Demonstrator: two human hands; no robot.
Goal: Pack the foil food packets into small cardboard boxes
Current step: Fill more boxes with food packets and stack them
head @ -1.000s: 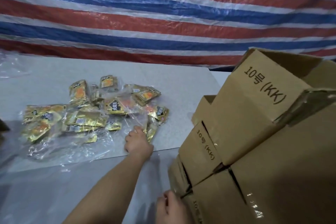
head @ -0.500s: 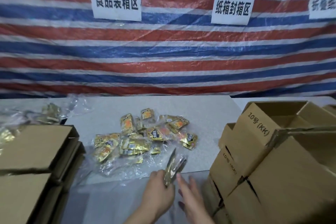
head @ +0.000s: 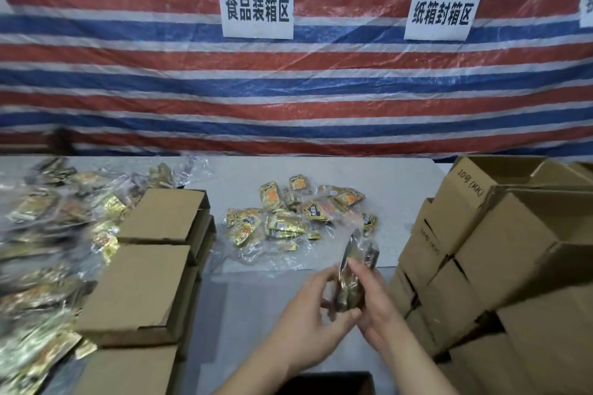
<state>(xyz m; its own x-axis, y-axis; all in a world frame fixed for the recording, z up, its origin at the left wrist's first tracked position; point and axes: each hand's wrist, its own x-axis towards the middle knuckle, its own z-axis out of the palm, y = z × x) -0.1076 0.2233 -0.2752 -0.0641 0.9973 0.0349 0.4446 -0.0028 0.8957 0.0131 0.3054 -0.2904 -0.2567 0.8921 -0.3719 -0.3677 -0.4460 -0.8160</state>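
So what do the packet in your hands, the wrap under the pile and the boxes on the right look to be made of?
Packet: shiny gold foil, likely metallised film; it glints and creases, gripped by the left hand and right hand.
Wrap: thin clear plastic, see-through with crinkled highlights.
Boxes: matte brown cardboard, apparently corrugated, with printed black marks.

Gold foil packets [head: 351,279] upright, seemingly bunched

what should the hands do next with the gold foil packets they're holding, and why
Probably lower them toward the dark open box at the bottom edge. Both the left hand and right hand already grip the gold foil packets above the table, and that box sits just below them.
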